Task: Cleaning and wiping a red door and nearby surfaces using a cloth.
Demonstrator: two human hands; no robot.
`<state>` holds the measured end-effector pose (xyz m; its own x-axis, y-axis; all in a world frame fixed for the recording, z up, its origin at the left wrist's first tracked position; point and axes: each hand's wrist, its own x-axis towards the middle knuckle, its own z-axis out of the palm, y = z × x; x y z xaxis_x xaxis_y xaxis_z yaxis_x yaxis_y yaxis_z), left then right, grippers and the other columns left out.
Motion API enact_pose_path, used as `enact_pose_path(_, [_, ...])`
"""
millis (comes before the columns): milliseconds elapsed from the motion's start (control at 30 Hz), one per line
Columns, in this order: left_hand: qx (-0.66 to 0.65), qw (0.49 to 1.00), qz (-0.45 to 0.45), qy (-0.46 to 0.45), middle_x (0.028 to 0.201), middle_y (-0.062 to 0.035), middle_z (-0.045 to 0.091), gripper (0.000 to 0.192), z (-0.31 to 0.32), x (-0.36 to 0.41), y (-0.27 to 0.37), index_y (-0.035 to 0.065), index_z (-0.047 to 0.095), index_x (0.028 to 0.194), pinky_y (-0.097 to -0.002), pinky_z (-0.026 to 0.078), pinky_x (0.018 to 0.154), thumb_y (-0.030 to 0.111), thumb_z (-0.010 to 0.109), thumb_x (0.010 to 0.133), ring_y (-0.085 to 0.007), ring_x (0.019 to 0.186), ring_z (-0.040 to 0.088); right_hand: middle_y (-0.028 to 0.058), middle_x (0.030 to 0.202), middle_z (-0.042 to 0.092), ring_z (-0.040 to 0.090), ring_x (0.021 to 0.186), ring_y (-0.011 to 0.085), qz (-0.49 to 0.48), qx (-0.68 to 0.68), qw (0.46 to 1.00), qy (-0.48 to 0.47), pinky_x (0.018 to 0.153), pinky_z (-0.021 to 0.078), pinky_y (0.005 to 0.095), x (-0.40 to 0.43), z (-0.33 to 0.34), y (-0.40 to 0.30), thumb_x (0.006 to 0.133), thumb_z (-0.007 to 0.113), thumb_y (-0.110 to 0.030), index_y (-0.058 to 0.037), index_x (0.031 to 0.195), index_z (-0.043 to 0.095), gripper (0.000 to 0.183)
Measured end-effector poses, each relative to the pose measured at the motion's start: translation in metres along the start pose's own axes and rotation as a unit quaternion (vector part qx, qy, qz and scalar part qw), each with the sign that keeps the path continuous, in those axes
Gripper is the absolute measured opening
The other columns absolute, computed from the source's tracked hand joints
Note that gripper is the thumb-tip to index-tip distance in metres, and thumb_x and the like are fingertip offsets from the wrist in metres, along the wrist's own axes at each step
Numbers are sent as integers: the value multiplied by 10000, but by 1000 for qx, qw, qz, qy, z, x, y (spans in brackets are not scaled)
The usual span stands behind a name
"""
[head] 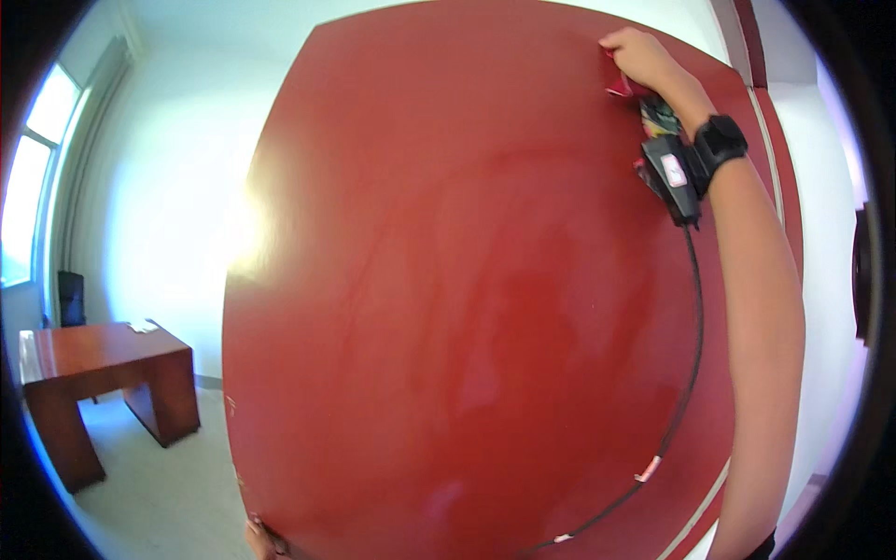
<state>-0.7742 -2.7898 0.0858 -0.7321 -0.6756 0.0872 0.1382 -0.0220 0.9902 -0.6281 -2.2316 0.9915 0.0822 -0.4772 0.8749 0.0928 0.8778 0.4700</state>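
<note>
A large, glossy red door (455,245) fills the middle of the view and stands ajar into the room. High near its right side, my right hand (640,59) grips a crumpled red cloth (619,87) against the door's face. A patterned part of the cloth (660,117) hangs below that hand. At the lower left, my left hand (259,540) is at the door's free edge, mostly cut off by the picture's rim. Beside its fingers is a dark metal fitting (278,544), perhaps the door handle. Faint smears show on the red surface.
A black device (670,171) is strapped to my right wrist, and its cable (698,308) hangs across the door. A wooden desk (105,350) with a white item (143,326) stands at left, near a black chair (71,297), a curtain (84,161) and a window (35,168).
</note>
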Motion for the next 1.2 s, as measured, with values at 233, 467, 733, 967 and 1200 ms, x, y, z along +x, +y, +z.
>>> enact_pose_path(233, [82, 980, 103, 152, 655, -88, 594, 401, -20, -75, 45, 20, 567, 1067, -304, 458, 441, 309, 300, 989, -177, 515, 565, 176, 1155, 608, 564, 1095, 334, 82, 58, 995, -2, 944, 437, 388, -64, 27, 101, 812, 467, -75, -59, 1122, 637, 354])
enact_pose_path(467, [76, 958, 156, 227, 642, -76, 585, 375, -34, -126, 69, 17, 593, 938, -296, 445, 460, 279, 329, 981, -158, 550, 543, 169, 1204, 586, 541, 1143, 302, 81, 43, 996, 9, 974, 403, 324, -43, 32, 119, 873, 410, -62, -15, 1173, 587, 351])
enact_pose_path(733, [-30, 957, 90, 274, 653, -43, 566, 348, -69, -172, 81, 43, 602, 811, -312, 461, 511, 278, 387, 952, -181, 567, 538, 147, 1220, 577, 528, 1154, 317, 94, 120, 988, 8, 997, 406, 390, -50, 24, 90, 789, 493, -134, -100, 1191, 604, 418])
enact_pose_path(967, [72, 908, 229, 343, 937, -197, 585, 441, -78, -243, 83, -65, 542, 1011, -413, 423, 790, 312, 315, 986, -335, 869, 541, 155, 1175, 598, 550, 1121, 299, -17, 267, 953, 142, 971, 439, 381, -88, 12, 20, 794, 457, -88, -46, 1087, 637, 346])
enact_pose_path(1200, [-157, 939, 119, 281, 742, -82, 533, 357, -52, -332, 186, 55, 526, 954, -338, 436, 503, 344, 318, 980, -192, 571, 516, 141, 1149, 603, 550, 1122, 289, -79, 566, 805, 157, 975, 452, 370, -224, 0, -50, 757, 546, 28, -35, 1073, 633, 333])
